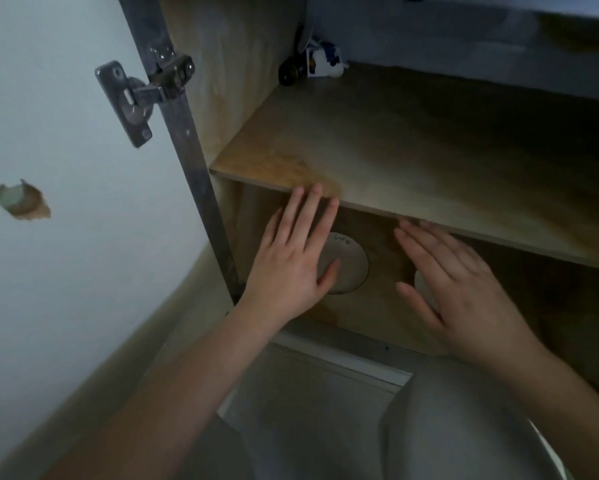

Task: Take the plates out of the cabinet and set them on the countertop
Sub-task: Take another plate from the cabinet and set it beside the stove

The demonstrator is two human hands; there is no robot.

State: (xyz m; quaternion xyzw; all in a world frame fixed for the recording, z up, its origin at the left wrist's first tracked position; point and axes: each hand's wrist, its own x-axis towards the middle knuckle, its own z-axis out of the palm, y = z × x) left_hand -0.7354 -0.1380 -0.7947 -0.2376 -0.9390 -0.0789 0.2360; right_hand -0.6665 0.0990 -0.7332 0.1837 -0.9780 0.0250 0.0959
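Here you face an open wooden cabinet (325,237) in dim light, its pale door (66,168) swung out beyond your left hand (291,265), with a metal hinge (142,95) above it. A bare plywood shelf (412,150) runs just past your fingertips. Under your palms, on the cabinet floor, lie two round, flat, pale plates: one plate (350,265) partly beneath your left hand, a second plate (421,284) mostly hidden by your right hand (464,292). Both hands reach forward, fingers straight and spread, gripping nothing.
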